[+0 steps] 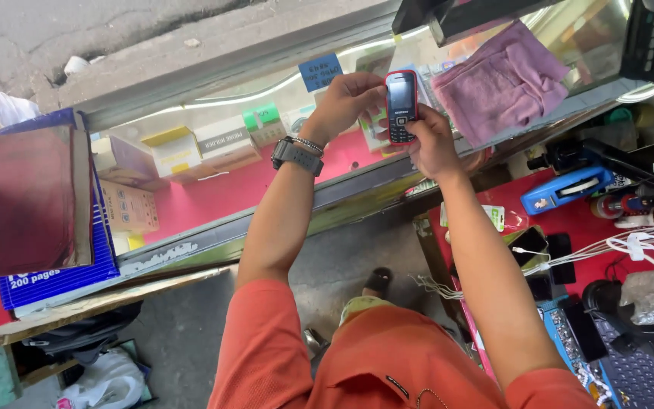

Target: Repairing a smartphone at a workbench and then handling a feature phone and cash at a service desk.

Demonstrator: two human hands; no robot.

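**A:** head cam, what's each hand doing?

**B:** Both are on the small red-and-black keypad phone (401,106), held upright above the glass-topped display surface (213,91). Left hand (344,102), grey watch (295,154) on its wrist, is closed on the phone's top-left edge; right hand (427,144) is wrapped around its lower right.

**A:** anything nearby?

**B:** A folded pink cloth (502,79) just right of it, small boxes (191,148) under the glass.

Pink cloth (502,82) lies on glass counter (289,83).
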